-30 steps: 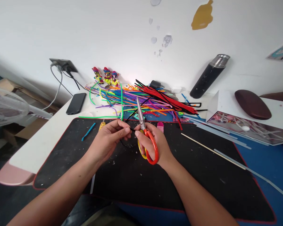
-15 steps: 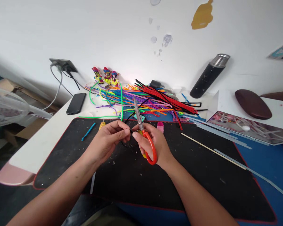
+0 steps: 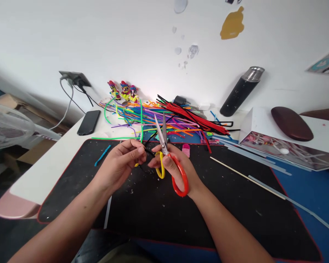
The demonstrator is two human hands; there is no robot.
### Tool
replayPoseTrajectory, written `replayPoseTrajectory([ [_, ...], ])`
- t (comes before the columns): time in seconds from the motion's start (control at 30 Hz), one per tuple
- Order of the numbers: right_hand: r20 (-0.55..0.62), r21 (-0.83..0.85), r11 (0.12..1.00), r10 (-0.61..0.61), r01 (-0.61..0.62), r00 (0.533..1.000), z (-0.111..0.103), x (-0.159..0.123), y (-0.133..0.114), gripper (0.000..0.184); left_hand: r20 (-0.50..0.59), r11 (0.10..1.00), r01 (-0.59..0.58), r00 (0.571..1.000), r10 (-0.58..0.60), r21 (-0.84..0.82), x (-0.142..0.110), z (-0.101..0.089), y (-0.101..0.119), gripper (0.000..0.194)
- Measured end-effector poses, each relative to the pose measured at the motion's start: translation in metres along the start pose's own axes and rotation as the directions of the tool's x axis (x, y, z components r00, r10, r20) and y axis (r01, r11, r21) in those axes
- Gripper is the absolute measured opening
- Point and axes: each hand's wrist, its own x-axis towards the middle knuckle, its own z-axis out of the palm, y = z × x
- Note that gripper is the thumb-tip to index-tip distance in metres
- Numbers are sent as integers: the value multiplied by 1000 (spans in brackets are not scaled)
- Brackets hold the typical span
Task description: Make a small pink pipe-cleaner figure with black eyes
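My left hand [image 3: 120, 162] is closed in a pinch on a black pipe cleaner [image 3: 149, 151], whose short length sticks out toward the right fingers. In my right hand [image 3: 190, 171] are scissors [image 3: 161, 137] with one red and one yellow handle loop. Their blades stand apart and point up toward the wall. The thumb passes through the red loop [image 3: 184, 182], and fingers are at the yellow loop. A bit of yellow shows behind my left fingertips, mostly hidden. Both hands hover over the black mat [image 3: 164, 215].
A heap of coloured pipe cleaners [image 3: 150, 115] lies behind the hands. Three small figures [image 3: 124, 90], a phone [image 3: 89, 122], a black flask [image 3: 241, 93] and a white box [image 3: 279, 124] stand around. A wooden stick [image 3: 244, 175] and a short blue pipe cleaner [image 3: 102, 156] lie on the mat.
The scissors have opened, blades and handle loops spreading apart. My left hand has moved slightly left, away from the right, still pinching the black pipe cleaner.
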Motion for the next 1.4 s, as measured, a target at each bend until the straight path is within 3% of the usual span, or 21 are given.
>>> replayPoseTrajectory([
  [0.13, -112, -70, 997, -21, 13, 994, -1, 4, 4, 48, 18, 1000, 15, 1000, -14, -16, -1, 1, -2, 31],
  [0.3, -176, -168, 985, -62, 32, 982, 0, 6, 7, 39, 53, 998, 27, 998, -30, 52, -5, 5, -4, 31],
  [0.5, -155, -169, 984, -73, 46, 985, 2, 5, 8, 34, 30, 994, 12, 999, -16, 110, -7, 12, -7, 34],
  [0.73, -139, -163, 984, -89, 66, 986, 4, 4, 9, 31, 32, 998, 40, 999, -42, 57, -4, 12, -14, 33],
  [1.0, -113, -71, 997, -4, -4, 994, 6, 2, 7, 31, 75, 998, 65, 995, -66, 13, -5, 10, -15, 29],
  [1.4, -129, -85, 995, 31, -43, 991, 6, 1, 8, 24, 95, 983, -83, 993, 69, 161, -6, 10, -16, 23],
])
